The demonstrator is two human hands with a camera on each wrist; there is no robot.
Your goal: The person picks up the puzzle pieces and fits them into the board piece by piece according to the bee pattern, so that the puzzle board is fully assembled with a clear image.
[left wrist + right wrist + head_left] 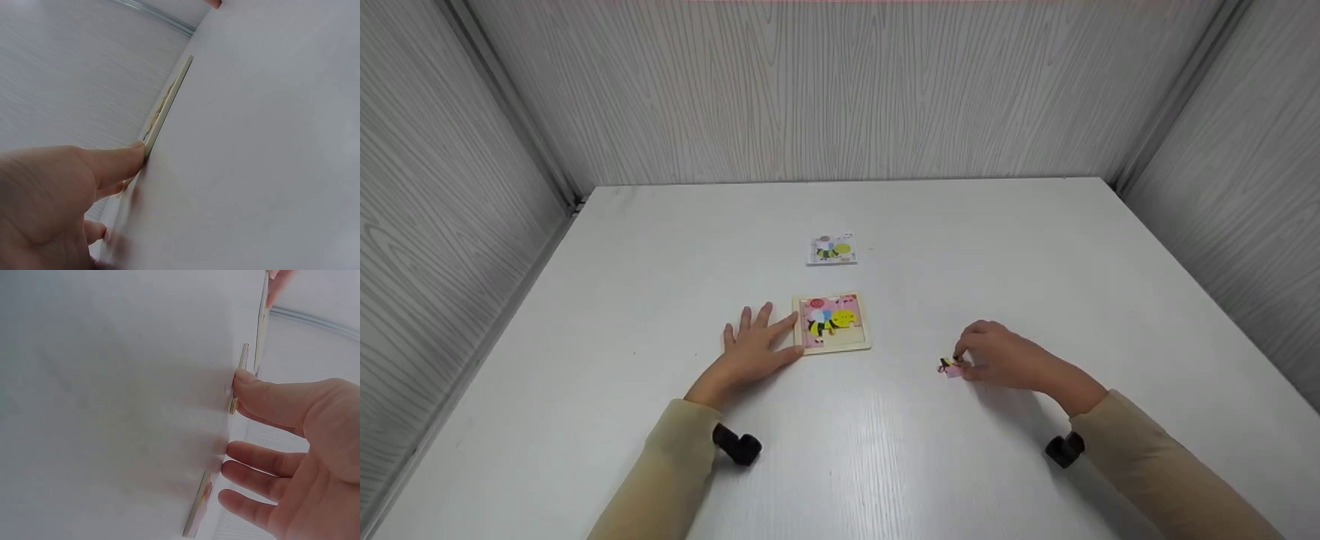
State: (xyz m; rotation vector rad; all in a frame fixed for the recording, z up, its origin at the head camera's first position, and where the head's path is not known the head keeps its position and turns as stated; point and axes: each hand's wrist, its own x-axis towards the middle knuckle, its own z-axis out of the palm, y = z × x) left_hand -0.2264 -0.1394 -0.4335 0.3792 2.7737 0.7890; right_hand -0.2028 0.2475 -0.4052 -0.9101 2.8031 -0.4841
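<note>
A square wooden tray puzzle [840, 349] shows a bee picture, with bare wood at its lower right. My left hand [757, 350] lies spread beside it, thumb and index finger touching the tray's left edge. In the left wrist view, the thumb presses that wooden edge [169, 107]. To the right of the tray, my right hand [1006, 358] pinches a small puzzle piece [952, 368] with pink, yellow and black on it. The right wrist view shows the piece [244, 360] between thumb and index finger, and another puzzle piece [197, 509] on the table near the other fingertips.
Behind the tray lies a small picture card [832, 259] with a similar bee. The white table [660, 247] is bounded by pale wood-grain panels [840, 97] at the back and sides. A black device [739, 446] is strapped at each wrist.
</note>
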